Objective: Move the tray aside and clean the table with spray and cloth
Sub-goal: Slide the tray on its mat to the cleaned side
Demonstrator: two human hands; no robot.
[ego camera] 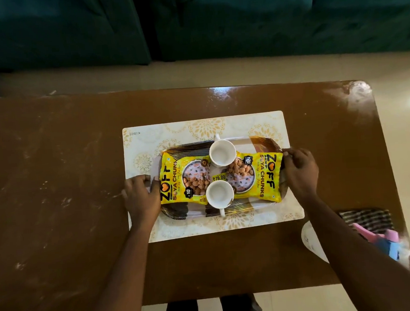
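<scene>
Left hand (141, 192) and right hand (299, 167) gripped the rigid tray's (263, 141) short ends at frame centre; loose cups (222, 153) probably demanded level carrying.

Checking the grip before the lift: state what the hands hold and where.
Both grip the tray by its short ends: left hand on the left rim, right hand on the right rim. It sits on the placemat.

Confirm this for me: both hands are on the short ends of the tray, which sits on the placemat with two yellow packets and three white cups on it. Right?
Not quite. The head view shows two white cups, not three. The rest holds: the left hand and right hand are on the short ends of the tray, which sits on the placemat with two yellow packets.
</scene>
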